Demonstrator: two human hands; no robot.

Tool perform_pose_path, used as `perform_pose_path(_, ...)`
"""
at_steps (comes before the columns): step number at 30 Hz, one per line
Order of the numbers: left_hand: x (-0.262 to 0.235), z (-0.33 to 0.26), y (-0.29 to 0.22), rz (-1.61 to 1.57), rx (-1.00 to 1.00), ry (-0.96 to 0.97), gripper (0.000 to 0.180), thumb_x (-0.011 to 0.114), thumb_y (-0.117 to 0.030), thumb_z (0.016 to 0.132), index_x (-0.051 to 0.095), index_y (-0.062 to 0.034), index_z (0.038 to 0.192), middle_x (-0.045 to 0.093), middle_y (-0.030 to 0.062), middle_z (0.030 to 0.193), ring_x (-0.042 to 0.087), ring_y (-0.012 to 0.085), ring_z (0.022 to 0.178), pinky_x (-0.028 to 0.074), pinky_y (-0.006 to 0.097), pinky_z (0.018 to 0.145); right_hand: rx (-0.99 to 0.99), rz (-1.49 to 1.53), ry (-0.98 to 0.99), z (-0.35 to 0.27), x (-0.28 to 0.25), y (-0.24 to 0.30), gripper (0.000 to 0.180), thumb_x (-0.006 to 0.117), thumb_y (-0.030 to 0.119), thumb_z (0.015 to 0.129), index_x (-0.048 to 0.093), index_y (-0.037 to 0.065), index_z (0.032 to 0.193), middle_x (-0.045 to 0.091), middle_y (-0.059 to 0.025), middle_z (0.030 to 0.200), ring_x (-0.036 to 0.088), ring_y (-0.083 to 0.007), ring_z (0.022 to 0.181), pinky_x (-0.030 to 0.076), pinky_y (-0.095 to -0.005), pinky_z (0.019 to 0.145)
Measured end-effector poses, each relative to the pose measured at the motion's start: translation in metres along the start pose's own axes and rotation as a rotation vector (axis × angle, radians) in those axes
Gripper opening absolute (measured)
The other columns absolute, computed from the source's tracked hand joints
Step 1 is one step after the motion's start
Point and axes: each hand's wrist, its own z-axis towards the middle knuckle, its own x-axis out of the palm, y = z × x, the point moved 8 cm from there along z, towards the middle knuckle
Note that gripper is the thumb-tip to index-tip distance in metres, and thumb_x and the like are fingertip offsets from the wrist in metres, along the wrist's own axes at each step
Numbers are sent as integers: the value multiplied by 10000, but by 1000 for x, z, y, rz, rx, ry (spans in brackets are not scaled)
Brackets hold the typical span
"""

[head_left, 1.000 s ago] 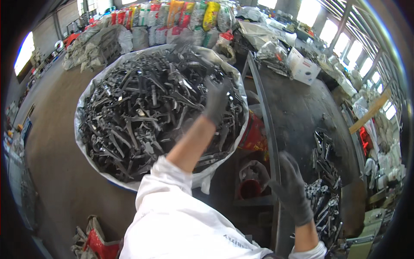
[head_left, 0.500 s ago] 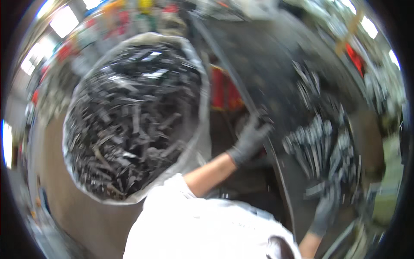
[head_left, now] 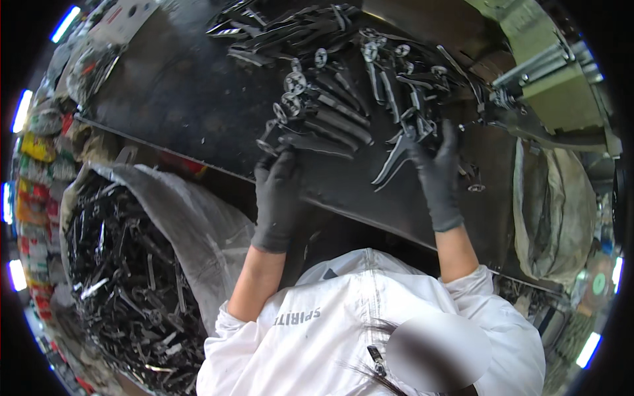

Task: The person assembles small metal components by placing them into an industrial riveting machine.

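Dark metal pieces with long handles and round ring-like ends [head_left: 333,125] lie fanned in a row on the dark tabletop [head_left: 178,119]. My left hand [head_left: 276,201], in a grey glove, is at the near end of this row, its fingertips closed on the end of the nearest handled metal piece [head_left: 320,146]. On the right, my right hand [head_left: 437,185], also gloved, reaches into a second cluster. Its thumb and fingers are spread apart beside a two-handled metal piece [head_left: 391,162]; the fingertips overlap the jumbled parts.
More dark metal pieces [head_left: 290,36] are heaped at the far side. A large sack [head_left: 198,218] full of dark metal parts stands at the left, below the table edge. A greenish machine [head_left: 561,99] is at the far right, with a pale sack [head_left: 551,211] hanging nearer.
My view has swung from the left sack toward the table. My left hand has gone from the table edge to the row of metal pieces; my right hand is now at the right cluster.
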Motion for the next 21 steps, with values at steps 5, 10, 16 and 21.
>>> perform_pose_path(5, 46, 94, -1, -803, -361, -248, 818, 804, -206, 932, 298, 37, 1526, 557, 208, 1373, 584, 278, 1230, 486, 352, 1037, -184, -579, 18, 12, 39, 9, 1077, 905, 233, 777, 257, 7, 1606, 299, -325, 1588, 375, -456, 1461, 348, -502, 1208)
perform_pose_path(10, 43, 144, 0, -73, -140, -324, 1157, 887, -313, 810, 138, 49, 1614, 383, 283, 1515, 466, 360, 1379, 433, 438, 1125, -53, -146, 59, 20, 42, -7, 979, 763, 26, 801, 243, 36, 1630, 290, -288, 1603, 441, -385, 1428, 441, -473, 1156)
perform_pose_path(16, 47, 145, 7, -136, -158, -232, 1229, 868, -171, 768, 3, -8, 1627, 407, 266, 1526, 480, 347, 1362, 441, 412, 1130, -122, 144, 55, 41, 40, 61, 968, 713, -22, 806, 239, 21, 1649, 486, -206, 1502, 633, -232, 1199, 534, -330, 1031)
perform_pose_path(21, 52, 139, 13, -740, -238, -106, 1243, 790, 56, 855, -165, -112, 1632, 523, 171, 1522, 595, 218, 1270, 535, 325, 1048, -233, 145, 297, 50, 67, 96, 889, 699, 25, 823, 309, -3, 1621, 598, -145, 1341, 625, -116, 966, 562, -299, 840)
